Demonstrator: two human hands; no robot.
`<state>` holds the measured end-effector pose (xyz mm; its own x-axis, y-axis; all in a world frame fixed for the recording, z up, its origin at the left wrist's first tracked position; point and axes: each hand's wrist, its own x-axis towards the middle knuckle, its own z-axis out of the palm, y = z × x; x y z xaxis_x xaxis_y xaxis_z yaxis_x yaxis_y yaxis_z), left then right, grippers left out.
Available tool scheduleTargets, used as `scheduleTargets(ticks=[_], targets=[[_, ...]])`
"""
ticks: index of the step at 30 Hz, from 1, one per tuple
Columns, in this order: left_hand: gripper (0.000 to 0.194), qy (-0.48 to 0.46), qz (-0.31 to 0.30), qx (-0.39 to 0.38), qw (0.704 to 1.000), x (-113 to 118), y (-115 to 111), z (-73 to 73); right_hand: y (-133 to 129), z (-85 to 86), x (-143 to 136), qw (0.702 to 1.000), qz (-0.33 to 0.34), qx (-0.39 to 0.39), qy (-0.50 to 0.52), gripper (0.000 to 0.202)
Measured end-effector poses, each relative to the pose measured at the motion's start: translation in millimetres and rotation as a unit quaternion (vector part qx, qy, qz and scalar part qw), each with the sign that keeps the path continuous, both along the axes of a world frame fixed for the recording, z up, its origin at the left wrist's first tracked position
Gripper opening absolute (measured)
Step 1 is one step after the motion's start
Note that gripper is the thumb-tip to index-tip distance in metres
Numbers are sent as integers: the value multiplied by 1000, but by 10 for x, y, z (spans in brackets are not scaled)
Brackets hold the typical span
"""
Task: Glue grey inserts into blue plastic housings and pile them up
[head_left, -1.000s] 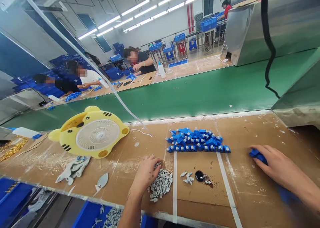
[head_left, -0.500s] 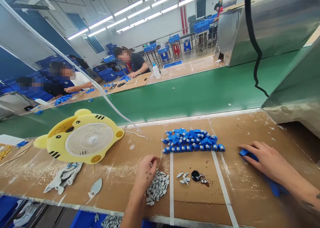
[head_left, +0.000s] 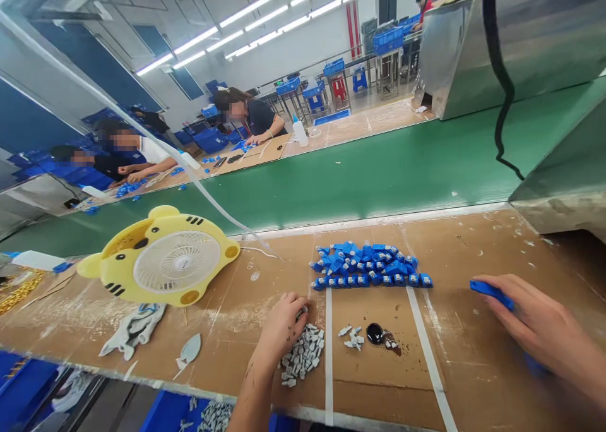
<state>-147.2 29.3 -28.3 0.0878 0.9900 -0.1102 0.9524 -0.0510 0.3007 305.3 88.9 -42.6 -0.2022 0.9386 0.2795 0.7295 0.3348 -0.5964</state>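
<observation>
At lower right, a slack pinch could drop the blue piece [head_left: 491,292] the right hand [head_left: 542,324] grips; lower centre, the left hand's [head_left: 285,321] hold over grey pieces [head_left: 305,354] is hidden.

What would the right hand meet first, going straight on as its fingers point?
The right hand, holding a blue piece, would probably meet the clustered blue parts, though its height and exact line are unclear.

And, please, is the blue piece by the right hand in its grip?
Yes, in: the right hand pinches the blue piece between thumb and fingers.
</observation>
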Motion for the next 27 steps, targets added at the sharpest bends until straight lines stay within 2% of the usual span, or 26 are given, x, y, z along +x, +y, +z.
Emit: scheduleTargets(ticks=[2, 7, 9, 12, 14, 17, 21, 24, 27], targets=[[20, 14, -7, -7, 1000, 12, 40, -19, -108, -13, -74, 1000, -8, -5, 28, 38], [24, 12, -19, 16, 1000, 28, 87, -41, -402, -258, -286, 996, -28, -40, 77, 43], [26, -1, -22, 30, 999, 44, 83, -28, -496, -302, -395, 991, -31, -70, 111, 42], [26, -82, -3, 77, 994, 87, 50, -10, -561, -273, -566, 984, -34, -86, 155, 40], [26, -166, 42, 100, 980, 140, 11, -22, -558, -233, -662, 982, -15, -76, 170, 41], [34, -311, 130, 106, 936, 270, -61, -87, -533, -189, -757, 982, 17, -73, 174, 45], [42, -530, 207, 86, 818, 509, -128, -177, -533, -162, -824, 980, 60, -104, 158, 47], [41, -628, 219, 67, 744, 654, -148, -170, -563, -190, -863, 978, 83, -106, 160, 47], [39, -661, 199, 51, 721, 728, -166, -123, -596, -242, -899, 976, 93, -111, 162, 47]])
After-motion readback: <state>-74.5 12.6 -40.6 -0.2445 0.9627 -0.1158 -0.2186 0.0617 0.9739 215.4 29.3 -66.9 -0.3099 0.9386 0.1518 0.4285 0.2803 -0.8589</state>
